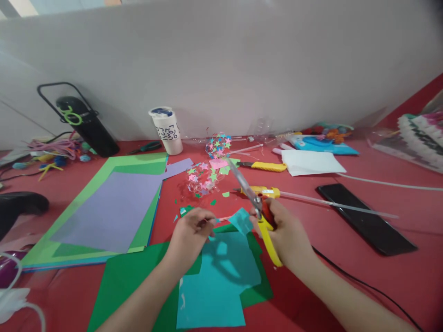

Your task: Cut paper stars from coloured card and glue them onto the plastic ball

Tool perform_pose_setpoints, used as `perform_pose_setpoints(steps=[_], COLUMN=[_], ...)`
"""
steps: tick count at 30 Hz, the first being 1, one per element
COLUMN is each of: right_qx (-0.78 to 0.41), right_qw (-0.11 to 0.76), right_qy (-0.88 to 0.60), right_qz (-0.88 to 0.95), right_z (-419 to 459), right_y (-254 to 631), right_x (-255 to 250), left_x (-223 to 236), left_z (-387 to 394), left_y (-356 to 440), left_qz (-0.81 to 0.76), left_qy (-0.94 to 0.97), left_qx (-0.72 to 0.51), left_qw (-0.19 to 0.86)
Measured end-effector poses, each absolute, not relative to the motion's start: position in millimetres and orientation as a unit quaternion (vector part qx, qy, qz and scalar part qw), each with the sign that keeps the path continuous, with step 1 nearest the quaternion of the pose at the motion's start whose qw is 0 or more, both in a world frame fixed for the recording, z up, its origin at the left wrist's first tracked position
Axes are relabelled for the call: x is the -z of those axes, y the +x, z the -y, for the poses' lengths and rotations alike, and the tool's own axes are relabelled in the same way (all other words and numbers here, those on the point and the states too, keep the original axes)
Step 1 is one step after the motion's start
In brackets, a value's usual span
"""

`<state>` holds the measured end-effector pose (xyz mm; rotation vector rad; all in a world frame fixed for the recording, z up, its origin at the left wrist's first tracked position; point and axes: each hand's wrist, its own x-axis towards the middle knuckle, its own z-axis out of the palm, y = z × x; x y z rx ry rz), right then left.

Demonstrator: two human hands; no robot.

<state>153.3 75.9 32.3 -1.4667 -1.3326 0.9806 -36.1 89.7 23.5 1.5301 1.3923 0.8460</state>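
My left hand (195, 233) is closed in a pinch on a thin pinkish stick (223, 219), whose kind I cannot make out. At its right end a small turquoise paper piece (241, 222) touches or overlaps it. Scissors (247, 186) with yellow and red handles are in my right hand (289, 233), their blades pointing up and away. My right fingertips also reach the edge of the small turquoise piece. Beneath both hands, a cut turquoise sheet (214, 295) lies over a dark green sheet (134, 281).
Coloured sheets (110, 207) are stacked at left. Star-decorated rings (202, 177), a yellow cutter (268, 166), and a yellow glue gun (261, 191) with a glue stick lie ahead. A phone (367, 219) is at right. A white cup (168, 131) and black bottle (88, 124) stand behind.
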Motion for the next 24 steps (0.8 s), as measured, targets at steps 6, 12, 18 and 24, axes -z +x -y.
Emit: perform_pose_setpoints(steps=[6, 12, 18, 24], right_qx=[-0.408, -0.414, -0.428, -0.462], right_qw=[0.451, 0.456, 0.449, 0.428], right_qy=[-0.601, -0.593, -0.584, -0.558], right_qz=[0.518, 0.519, 0.524, 0.541], right_z=[-80, -79, -78, -74], right_y=[158, 158, 157, 148], right_x=[-32, -36, -42, -36], left_x=[-17, -12, -17, -30], left_z=[-106, -109, -106, -87], left_y=[-43, -43, -49, -32], left_qz=[-0.583, -0.581, -0.589, -0.518], left_qy=[0.678, 0.706, 0.672, 0.624], left_qx=[-0.329, -0.326, -0.361, -0.329], left_qw=[0.304, 0.24, 0.268, 0.483])
